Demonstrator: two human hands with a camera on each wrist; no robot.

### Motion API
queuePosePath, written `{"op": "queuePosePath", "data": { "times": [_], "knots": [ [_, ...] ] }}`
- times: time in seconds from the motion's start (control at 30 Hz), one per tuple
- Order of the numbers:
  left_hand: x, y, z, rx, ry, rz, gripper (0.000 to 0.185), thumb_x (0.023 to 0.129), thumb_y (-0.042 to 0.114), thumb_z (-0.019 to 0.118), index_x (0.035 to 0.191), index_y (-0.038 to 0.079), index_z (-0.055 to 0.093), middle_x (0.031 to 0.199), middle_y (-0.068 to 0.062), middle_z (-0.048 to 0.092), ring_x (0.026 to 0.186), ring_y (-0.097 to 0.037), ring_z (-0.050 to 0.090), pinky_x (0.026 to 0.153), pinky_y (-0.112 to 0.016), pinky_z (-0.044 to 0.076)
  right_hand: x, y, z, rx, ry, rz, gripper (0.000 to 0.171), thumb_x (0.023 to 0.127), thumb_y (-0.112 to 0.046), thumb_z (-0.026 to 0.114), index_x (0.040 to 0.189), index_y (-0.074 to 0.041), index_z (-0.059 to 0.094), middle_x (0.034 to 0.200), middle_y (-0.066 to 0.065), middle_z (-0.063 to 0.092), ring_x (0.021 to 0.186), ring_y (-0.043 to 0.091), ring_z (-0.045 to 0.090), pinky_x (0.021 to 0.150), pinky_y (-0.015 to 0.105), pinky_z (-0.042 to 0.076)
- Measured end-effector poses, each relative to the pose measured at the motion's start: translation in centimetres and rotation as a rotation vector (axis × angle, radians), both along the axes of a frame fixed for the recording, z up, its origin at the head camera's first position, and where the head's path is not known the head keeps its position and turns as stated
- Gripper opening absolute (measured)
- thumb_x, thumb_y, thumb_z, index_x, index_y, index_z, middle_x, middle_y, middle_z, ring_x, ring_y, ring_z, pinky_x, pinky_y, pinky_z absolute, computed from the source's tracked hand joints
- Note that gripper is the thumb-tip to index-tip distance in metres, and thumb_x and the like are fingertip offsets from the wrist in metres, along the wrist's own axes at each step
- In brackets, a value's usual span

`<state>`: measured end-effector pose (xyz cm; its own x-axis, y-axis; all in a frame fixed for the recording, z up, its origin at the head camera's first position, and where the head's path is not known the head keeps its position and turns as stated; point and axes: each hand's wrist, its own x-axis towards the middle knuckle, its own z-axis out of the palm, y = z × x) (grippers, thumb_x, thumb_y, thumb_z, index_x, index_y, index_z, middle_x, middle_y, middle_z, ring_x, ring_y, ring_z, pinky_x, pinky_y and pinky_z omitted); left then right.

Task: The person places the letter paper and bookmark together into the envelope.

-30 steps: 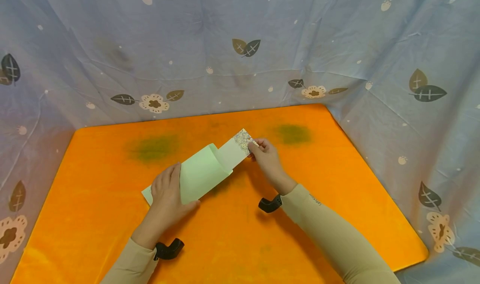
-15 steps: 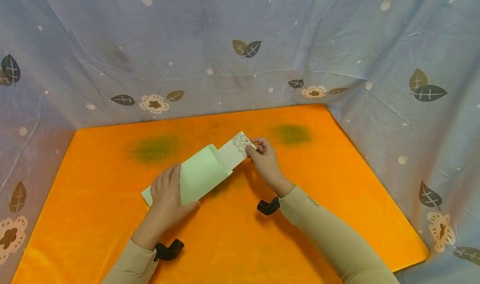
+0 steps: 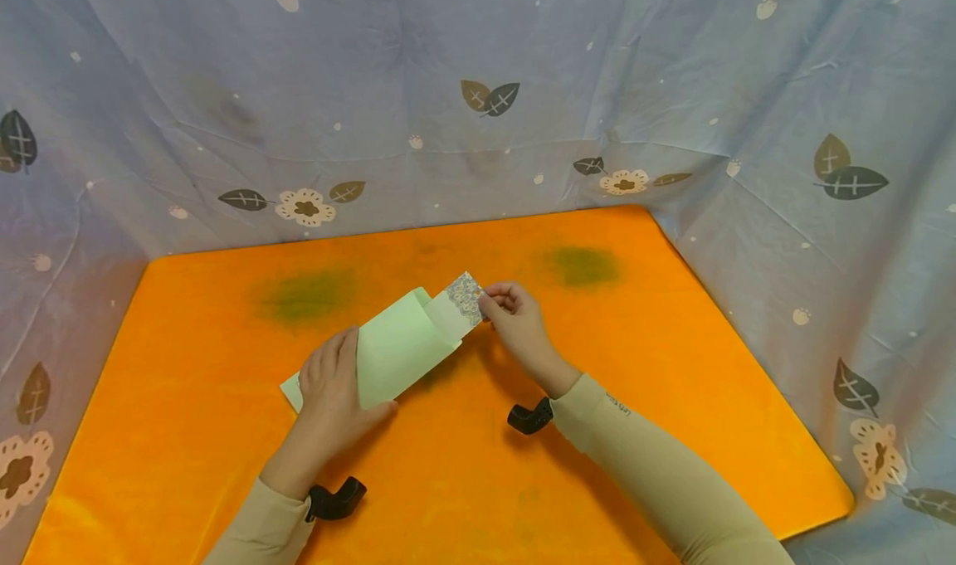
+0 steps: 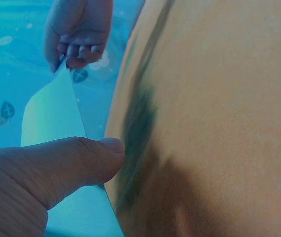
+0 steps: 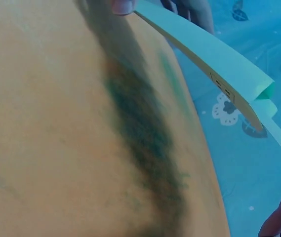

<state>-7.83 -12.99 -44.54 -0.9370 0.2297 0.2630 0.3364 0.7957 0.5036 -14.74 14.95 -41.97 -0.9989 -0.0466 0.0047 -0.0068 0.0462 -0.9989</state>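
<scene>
A pale green envelope (image 3: pixel 403 349) slants up from the table, its mouth toward the upper right. My left hand (image 3: pixel 329 395) grips its lower part, fingers across it and thumb at the near edge; that thumb also crosses the envelope (image 4: pixel 54 113) in the left wrist view. A white card (image 3: pixel 448 320) with a floral patterned end sticks partly out of the mouth, the remainder hidden inside. My right hand (image 3: pixel 519 324) pinches the card's patterned outer corner between thumb and fingers. Seen from the right wrist, the envelope (image 5: pixel 214 54) shows a small printed mark on its underside.
An orange cloth-covered table (image 3: pixel 612 474) carries dark green smudges, one of them a patch (image 3: pixel 586 265) at the back right. A grey-blue curtain (image 3: pixel 418 59) printed with leaves and flowers encloses the back and sides. Black devices sit on both wrists.
My right hand has moved down and left with the card, so less of it shows outside the envelope. The left hand and envelope have stayed nearly still.
</scene>
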Motion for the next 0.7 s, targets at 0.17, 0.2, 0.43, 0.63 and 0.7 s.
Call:
{"op": "queuePosePath", "data": {
  "times": [0.17, 0.2, 0.43, 0.63, 0.7],
  "knots": [
    [0.0, 0.0, 0.0, -0.002, -0.01, 0.004, 0.119, 0.06, 0.035, 0.093, 0.148, -0.004, 0.022, 0.144, -0.026, 0.028, 0.129, -0.045, 0.024, 0.103, -0.063, 0.015, 0.3, -0.3, -0.3, 0.013, 0.009, 0.008, 0.024, 0.097, -0.019, 0.061, 0.113, -0.001, 0.059, 0.094, 0.014, 0.062, 0.092, 0.046, 0.055, 0.074, 0.038, 0.051],
    [0.0, 0.1, 0.0, -0.002, -0.01, 0.004, 0.119, 0.06, 0.035, 0.093, 0.148, -0.004, 0.022, 0.144, -0.025, 0.028, 0.129, -0.045, 0.024, 0.103, -0.063, 0.015, 0.4, -0.3, -0.3, 0.017, 0.013, 0.012, 0.024, 0.097, -0.019, 0.061, 0.113, -0.002, 0.06, 0.094, 0.013, 0.062, 0.093, 0.048, 0.055, 0.076, 0.042, 0.051],
    [0.1, 0.2, 0.1, 0.003, -0.008, 0.003, 0.119, 0.06, 0.034, 0.093, 0.148, -0.004, 0.022, 0.143, -0.026, 0.028, 0.129, -0.045, 0.024, 0.103, -0.063, 0.014, 0.8, -0.5, -0.2, 0.026, 0.02, 0.049, 0.025, 0.097, -0.018, 0.06, 0.113, 0.0, 0.06, 0.096, 0.017, 0.06, 0.089, 0.042, 0.057, 0.083, 0.048, 0.051],
    [0.1, 0.3, 0.1, 0.004, -0.009, 0.004, 0.118, 0.06, 0.034, 0.092, 0.148, -0.004, 0.022, 0.143, -0.026, 0.028, 0.129, -0.046, 0.024, 0.103, -0.063, 0.014, 1.7, -0.8, 1.7, 0.062, 0.027, 0.092, 0.023, 0.098, -0.01, 0.057, 0.113, 0.007, 0.06, 0.098, 0.024, 0.06, 0.08, 0.021, 0.06, 0.076, 0.031, 0.053],
    [0.1, 0.3, 0.1, 0.004, -0.006, 0.004, 0.118, 0.06, 0.034, 0.092, 0.148, -0.004, 0.023, 0.143, -0.026, 0.029, 0.129, -0.046, 0.024, 0.103, -0.063, 0.014, 2.1, -1.0, 2.4, 0.082, 0.038, 0.095, 0.022, 0.098, -0.008, 0.056, 0.112, 0.008, 0.06, 0.098, 0.024, 0.061, 0.079, 0.018, 0.06, 0.074, 0.029, 0.052]
  ]
}}
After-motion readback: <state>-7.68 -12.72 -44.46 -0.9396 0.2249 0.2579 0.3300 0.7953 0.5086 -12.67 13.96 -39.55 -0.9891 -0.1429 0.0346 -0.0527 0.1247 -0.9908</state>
